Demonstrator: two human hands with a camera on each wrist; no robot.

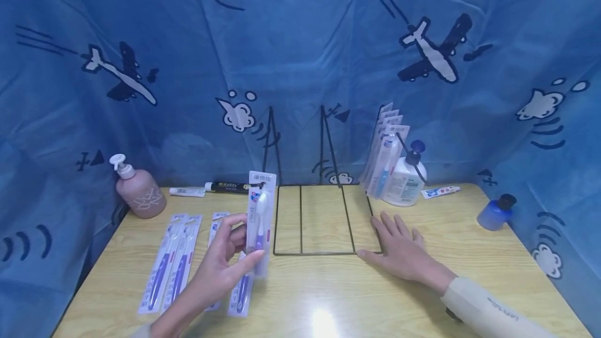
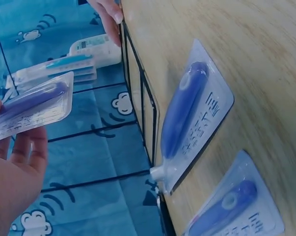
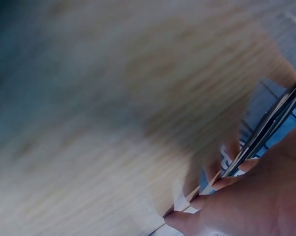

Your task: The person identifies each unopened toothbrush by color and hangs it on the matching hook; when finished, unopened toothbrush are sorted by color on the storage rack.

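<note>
My left hand (image 1: pixel 218 270) pinches a packaged toothbrush (image 1: pixel 261 210) upright, thumb in front and fingers behind. The pack stands at the left side of a black wire rack (image 1: pixel 314 254); a dark hook tip shows by its top edge, though I cannot tell if it passes through the hole. In the left wrist view, the held pack's purple handle (image 2: pixel 40 96) lies beside the fingers. My right hand (image 1: pixel 399 252) rests with spread, straight fingers on the rack's front right corner. Several packaged toothbrushes (image 1: pixel 386 163) hang on the rack's right hook.
More toothbrush packs (image 1: pixel 180 265) lie on the table at left, one (image 1: pixel 241 296) under my left hand. Behind stand a pink pump bottle (image 1: pixel 142 194), a white pump bottle (image 1: pixel 405 184) and a blue bottle (image 1: pixel 495 215). Toothpaste tubes (image 1: pixel 230 187) lie along the back by a blue curtain.
</note>
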